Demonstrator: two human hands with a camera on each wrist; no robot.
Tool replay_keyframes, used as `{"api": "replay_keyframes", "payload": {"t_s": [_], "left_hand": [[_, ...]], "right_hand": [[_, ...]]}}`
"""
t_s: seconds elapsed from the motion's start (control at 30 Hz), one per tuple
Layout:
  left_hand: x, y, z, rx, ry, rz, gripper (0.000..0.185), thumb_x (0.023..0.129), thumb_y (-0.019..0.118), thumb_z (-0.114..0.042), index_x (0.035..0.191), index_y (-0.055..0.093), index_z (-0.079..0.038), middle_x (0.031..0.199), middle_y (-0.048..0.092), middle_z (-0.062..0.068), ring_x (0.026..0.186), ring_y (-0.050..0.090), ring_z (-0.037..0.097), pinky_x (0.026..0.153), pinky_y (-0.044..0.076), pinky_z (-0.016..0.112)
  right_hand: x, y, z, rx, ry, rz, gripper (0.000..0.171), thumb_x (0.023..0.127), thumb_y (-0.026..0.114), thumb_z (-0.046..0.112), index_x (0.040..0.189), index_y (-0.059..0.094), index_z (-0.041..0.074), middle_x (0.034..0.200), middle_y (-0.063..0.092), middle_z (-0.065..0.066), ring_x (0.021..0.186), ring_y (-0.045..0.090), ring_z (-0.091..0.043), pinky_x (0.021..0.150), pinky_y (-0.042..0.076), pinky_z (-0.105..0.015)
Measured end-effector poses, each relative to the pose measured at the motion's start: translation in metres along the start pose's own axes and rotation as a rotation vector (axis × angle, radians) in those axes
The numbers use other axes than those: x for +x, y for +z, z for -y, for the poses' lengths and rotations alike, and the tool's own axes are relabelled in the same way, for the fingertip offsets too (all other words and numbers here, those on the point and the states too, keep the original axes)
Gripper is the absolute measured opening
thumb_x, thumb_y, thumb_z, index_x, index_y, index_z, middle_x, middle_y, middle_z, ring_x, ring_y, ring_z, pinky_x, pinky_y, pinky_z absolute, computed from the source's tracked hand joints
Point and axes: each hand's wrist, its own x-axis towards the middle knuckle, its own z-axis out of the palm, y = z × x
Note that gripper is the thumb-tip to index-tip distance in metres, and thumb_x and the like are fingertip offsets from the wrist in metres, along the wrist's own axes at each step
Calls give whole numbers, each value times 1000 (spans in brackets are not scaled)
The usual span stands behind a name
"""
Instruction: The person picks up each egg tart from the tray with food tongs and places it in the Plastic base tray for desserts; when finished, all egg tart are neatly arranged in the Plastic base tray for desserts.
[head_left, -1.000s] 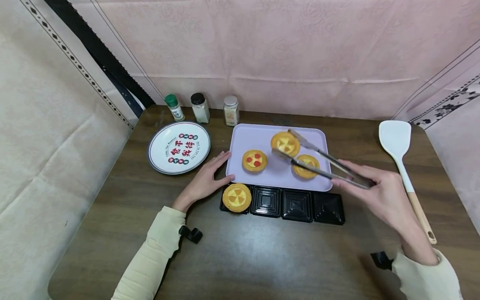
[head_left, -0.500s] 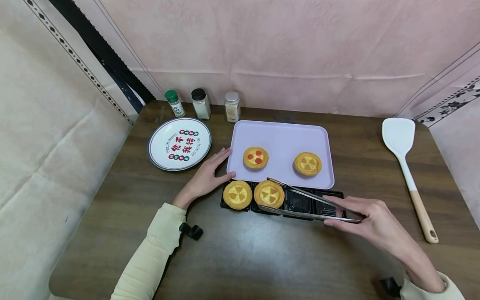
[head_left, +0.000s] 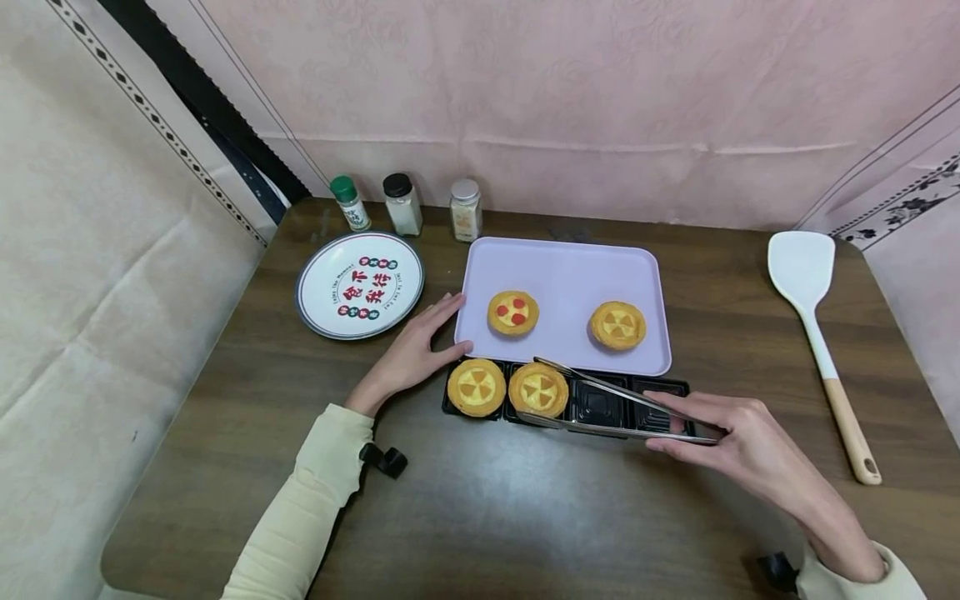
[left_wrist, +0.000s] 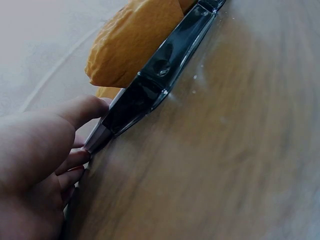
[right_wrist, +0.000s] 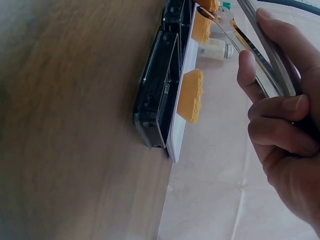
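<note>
While both hands work at the worktop (head_left: 480,517):
Right hand (head_left: 738,446): grips tongs (head_left: 600,408) flanking second tart (head_left: 537,388) in black tray (head_left: 600,402).
Left hand (head_left: 412,354): fingers straight, touching lilac tray (head_left: 562,275) corner.

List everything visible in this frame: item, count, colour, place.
tarts in black tray: 2, yellow, left two cells
tarts on lilac tray: 2, yellow, one red-dotted
black tray: 1, four cells, front of lilac tray
lilac tray: 1, table centre
tongs: 1, metal, tips round second tart
plate: 1, white, left
spice jars: 3, back edge
spatula: 1, white, right
left hand: touches lilac tray corner
right hand: holds tongs
</note>
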Motion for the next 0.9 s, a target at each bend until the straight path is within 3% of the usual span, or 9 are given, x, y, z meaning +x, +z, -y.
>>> {"api": "replay_keyframes", "payload": {"t_s": [0.23,0.47,0.63,0.73,0.9], "left_hand": [[0,0,0,2,-1,0,74,94,65,-43,155,31,-18,159,27,6,146,19,18,115,18,50],[0,-1,-2,-2,-1,-2,74,94,65,-41,155,31,-18,159,27,6,146,19,18,115,18,50],[-1,-1,-2,-3,1,-4,74,94,66,-40,155,32,-17,159,27,8,146,19,20,115,18,51],[-1,-2,-3,-1,1,-3,74,94,66,-40,155,32,-17,159,27,8,146,19,20,115,18,50],[0,-1,-2,-4,9,-3,74,94,67,-39,155,32,-16,158,28,8,146,19,20,115,18,50]], "right_hand": [[-1,1,-2,-18,-5,-9,56,71,89,20,123,70,23,80,55,21,58,45,4,52,35,-10],[5,-13,2,-42,68,0,59,72,89,27,127,67,27,83,60,19,51,33,3,46,28,-13],[26,-17,9,-66,80,-111,60,70,91,26,126,68,26,81,63,18,51,33,2,48,30,-16],[42,-9,13,-95,95,-181,59,71,90,29,125,70,23,79,65,15,52,40,0,47,31,-17],[64,9,14,-76,170,-183,55,76,85,38,126,70,21,76,63,14,53,44,-7,43,31,-21]]}}
